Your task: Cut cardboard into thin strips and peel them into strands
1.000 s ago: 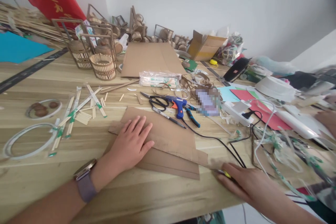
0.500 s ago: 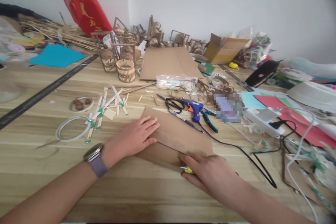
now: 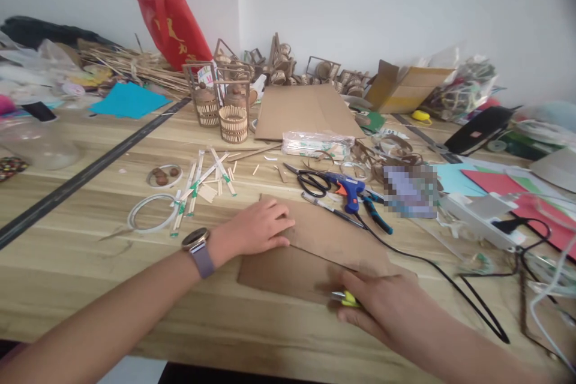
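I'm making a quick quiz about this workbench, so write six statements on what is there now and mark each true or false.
1. The right hand holds a cutter. True.
2. The glue gun is mostly red. False: it is mostly blue.
3. The left hand rests on cardboard. True.
4. The brown balls lie outside any ring. False: they lie inside a white ring.
5. The scissors lie beside the glue gun. True.
6. The box is closed. False: its flaps stand open.
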`<state>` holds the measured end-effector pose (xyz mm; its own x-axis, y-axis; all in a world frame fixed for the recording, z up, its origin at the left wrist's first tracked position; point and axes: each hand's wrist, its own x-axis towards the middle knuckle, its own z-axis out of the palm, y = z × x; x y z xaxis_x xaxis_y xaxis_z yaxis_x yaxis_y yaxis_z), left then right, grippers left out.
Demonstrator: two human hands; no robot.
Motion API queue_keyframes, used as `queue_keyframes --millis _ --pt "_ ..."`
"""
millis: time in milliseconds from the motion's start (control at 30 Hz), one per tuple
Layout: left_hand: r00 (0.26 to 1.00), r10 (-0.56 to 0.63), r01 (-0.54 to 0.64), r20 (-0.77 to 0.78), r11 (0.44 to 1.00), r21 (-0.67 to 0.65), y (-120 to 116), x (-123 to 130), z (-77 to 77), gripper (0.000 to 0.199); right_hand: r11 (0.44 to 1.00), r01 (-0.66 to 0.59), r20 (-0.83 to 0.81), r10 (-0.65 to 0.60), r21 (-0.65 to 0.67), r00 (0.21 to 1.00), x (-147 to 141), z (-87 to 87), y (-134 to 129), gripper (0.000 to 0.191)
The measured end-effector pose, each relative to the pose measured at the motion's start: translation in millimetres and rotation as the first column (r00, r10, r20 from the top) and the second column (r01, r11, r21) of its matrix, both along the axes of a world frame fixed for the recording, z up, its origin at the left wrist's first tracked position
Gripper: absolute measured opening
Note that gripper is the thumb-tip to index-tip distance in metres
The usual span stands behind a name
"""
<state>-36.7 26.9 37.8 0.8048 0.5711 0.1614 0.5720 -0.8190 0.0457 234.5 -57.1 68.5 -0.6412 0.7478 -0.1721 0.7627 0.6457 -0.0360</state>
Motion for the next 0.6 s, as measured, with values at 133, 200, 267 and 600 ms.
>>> queue_keyframes --millis 133,200,267,600 --pt "0.999 0.01 -0.01 0.033 1.0 0.001 5.6 7.5 -11.5 0.049 0.998 -0.066 0.109 0.066 -0.006 0.992 -44.3 4.1 5.7 0.009" --pt "0.999 0.016 -0.016 0.047 1.0 -0.007 5.5 10.0 -17.5 0.054 0.995 -0.097 0.156 0.098 -0.014 0.983 -66.6 5.2 9.1 0.01" --pt "0.998 0.027 -0.026 0.059 1.0 -0.016 4.9 11.4 -22.2 0.058 0.991 -0.128 0.193 0.13 -0.026 0.973 -84.9 5.7 13.0 0.012" --pt "0.995 0.015 -0.02 0.102 0.999 0.045 4.3 12.8 -29.6 0.061 0.987 -0.156 0.268 0.162 -0.045 0.95 -115.7 4.5 22.0 0.014"
